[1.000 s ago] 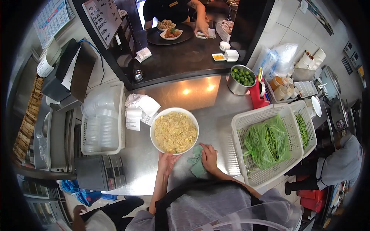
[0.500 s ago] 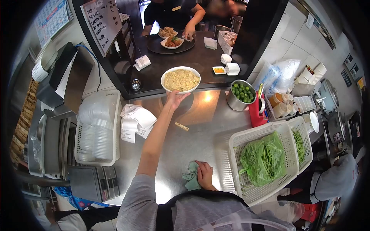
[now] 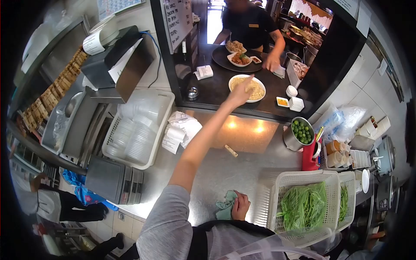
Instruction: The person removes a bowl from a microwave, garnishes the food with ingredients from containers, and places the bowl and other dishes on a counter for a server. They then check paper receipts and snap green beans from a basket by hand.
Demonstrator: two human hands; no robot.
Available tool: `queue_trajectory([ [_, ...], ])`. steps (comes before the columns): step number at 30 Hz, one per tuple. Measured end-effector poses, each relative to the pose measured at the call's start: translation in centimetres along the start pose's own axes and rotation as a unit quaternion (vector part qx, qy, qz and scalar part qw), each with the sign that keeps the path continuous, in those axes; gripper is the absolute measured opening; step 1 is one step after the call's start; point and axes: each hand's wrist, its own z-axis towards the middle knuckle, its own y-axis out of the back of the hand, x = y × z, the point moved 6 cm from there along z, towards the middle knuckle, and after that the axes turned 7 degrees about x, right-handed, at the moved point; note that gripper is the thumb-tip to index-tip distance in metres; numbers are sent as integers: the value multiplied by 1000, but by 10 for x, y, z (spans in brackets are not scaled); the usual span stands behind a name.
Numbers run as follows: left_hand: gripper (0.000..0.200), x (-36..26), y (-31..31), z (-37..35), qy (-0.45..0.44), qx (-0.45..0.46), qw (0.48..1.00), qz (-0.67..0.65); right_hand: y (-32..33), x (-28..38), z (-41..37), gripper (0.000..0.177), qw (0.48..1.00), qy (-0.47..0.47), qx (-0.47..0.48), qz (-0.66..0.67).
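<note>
My left hand (image 3: 239, 94) is stretched over the near left side of a white bowl of rice-like food (image 3: 256, 89), which rests on the dark pass shelf. Its index finger points forward and nothing shows in its grip. Lower down, my right hand (image 3: 241, 205) rests on the steel counter with its curled fingers on a green cloth (image 3: 225, 205). Beyond the bowl is a round dark tray (image 3: 220, 60) with a dish of noodles (image 3: 235, 47), a dish of reddish-brown food (image 3: 240, 59) and a small sauce dish (image 3: 256, 60).
Across the pass stands a person in black (image 3: 249, 26). Receipts (image 3: 182, 130) and a basket of plastic lids (image 3: 161, 113) are left. A steel pot of limes (image 3: 293, 139), a red container (image 3: 308, 157) and a basket of greens (image 3: 277, 203) are right.
My left hand has gone from holding the bowl from below to reaching over it, and the bowl now sits on the shelf. The other person's hand has left the tray. The view has shifted.
</note>
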Motion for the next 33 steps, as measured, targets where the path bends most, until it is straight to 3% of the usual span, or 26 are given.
queue_trajectory([
  [1, 38, -26, 46, -14, -165, -176, 955, 172, 1, 0, 0, 28, 1000, 3, -2, 0],
  [2, 37, -60, 90, -36, -165, -271, 896, 309, 1, 0, -1, 28, 1000, 4, -2, 1],
  [3, 41, -96, 143, -58, -125, -342, 880, 305, 0, 0, -1, 28, 1000, 6, -3, 2],
  [4, 40, -111, 180, -80, -128, -461, 769, 424, 0, 1, -1, 28, 1000, 6, 2, -5],
  [5, 38, -115, 219, -95, -85, -526, 697, 480, 0, 1, -2, 28, 1000, 13, 0, -2],
  [9, 32, -80, 353, -120, 105, -547, 623, 550, 0, 2, -1, 28, 999, 39, -7, -2],
  [10, 41, -52, 385, -119, 211, -496, 627, 563, 0, 3, 0, 28, 999, 38, -2, -4],
  [11, 55, -31, 409, -120, 247, -483, 624, 562, 2, 2, -1, 28, 999, 34, -1, -7],
  [12, 71, -28, 418, -124, 261, -465, 665, 522, 2, 1, -1, 28, 999, 33, -2, -10],
  [13, 80, -19, 427, -127, 189, -520, 657, 512, 2, 2, -2, 27, 999, 36, -9, -12],
  [17, 64, -91, 342, -131, 13, -593, 635, 495, 5, 2, -2, 27, 999, 36, -20, -25],
  [19, 54, -83, 285, -110, -97, -540, 648, 529, 4, 2, -1, 27, 999, 30, -11, -28],
  [22, 44, -27, 182, -62, -36, -384, 748, 541, 3, 1, 0, 27, 999, 27, -11, -21],
  [26, 60, 110, 47, -15, 50, -118, 842, 524, 4, 3, 1, 28, 1000, 14, -2, -13],
  [27, 68, 162, 15, -13, 99, -2, 878, 469, 5, 4, 2, 28, 1000, 11, 0, -13],
  [29, 73, 230, -36, -20, 251, 199, 875, 362, 5, 3, 3, 29, 1000, 4, 3, -13],
  [30, 63, 238, -48, -25, 238, 141, 873, 402, 3, 1, 3, 30, 1000, 7, -2, -18],
  [33, 50, 212, -37, -4, 225, 33, 929, 291, 2, -1, 3, 31, 1000, 7, 0, -21],
])
